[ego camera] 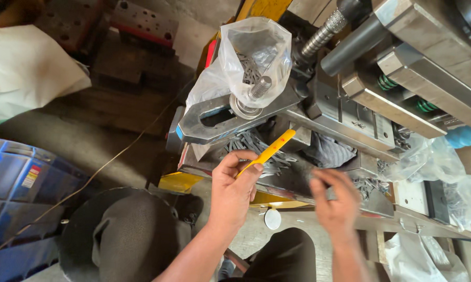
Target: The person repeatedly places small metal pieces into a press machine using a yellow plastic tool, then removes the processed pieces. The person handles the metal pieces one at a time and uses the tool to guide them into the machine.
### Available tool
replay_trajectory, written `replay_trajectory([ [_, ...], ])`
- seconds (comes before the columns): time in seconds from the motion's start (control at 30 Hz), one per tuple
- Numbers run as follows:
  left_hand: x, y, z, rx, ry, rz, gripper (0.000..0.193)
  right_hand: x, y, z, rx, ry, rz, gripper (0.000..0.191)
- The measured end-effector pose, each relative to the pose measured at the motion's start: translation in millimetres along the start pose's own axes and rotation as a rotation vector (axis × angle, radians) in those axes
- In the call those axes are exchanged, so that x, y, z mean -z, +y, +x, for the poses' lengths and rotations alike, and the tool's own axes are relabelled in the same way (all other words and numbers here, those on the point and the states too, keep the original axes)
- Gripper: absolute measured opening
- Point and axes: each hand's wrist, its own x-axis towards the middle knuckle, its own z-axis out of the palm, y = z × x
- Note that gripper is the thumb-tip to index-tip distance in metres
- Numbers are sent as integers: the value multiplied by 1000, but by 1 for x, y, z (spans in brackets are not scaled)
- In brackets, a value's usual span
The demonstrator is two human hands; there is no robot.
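**Two hands at a press bed, one yellow stick in the left**

The left hand [235, 183] pinches one yellow plastic stick [269, 151] between thumb and forefinger; the other fingers are curled in toward the palm. The stick slants up and to the right from the fingertips, and its far end lies over a heap of small grey metal stampings [248, 143] on the dark machine bed [293, 180].

The right hand [337, 201] is blurred. Its fingers are spread and bent loosely downward just above the bed, near a second, smaller scatter of the same grey pieces [368, 185]. Whether it holds anything between the fingertips cannot be told.

Above the heap sits one slotted steel clamp bar [230, 117], held by one threaded stud [260, 86] with a washer beneath it. One clear plastic bag [251, 57] with more grey metal pieces inside leans against the stud. To the right is the steel press tooling [402, 68], with two green coil springs [387, 82] showing between its blocks and one ribbed metal hose [324, 31] running up from it.

One small white round disc [272, 219] lies on the floor between the two forearms. At the left stands one blue plastic crate [21, 183], with a white sack [26, 73] above it and a thin cord [105, 167] trailing across the floor. The person's dark-clad knees fill the bottom edge. Crumpled clear plastic sheeting [444, 167] lies at the right
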Motion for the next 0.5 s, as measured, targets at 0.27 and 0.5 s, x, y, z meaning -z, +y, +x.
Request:
replay_trajectory([
  [0.27,0,-4,0,-8,29,43,15,-19,13,-9,-185,-90,63,22],
  [0.5,0,-4,1,-20,28,32,16,-34,5,23,-162,-187,-176,22],
])
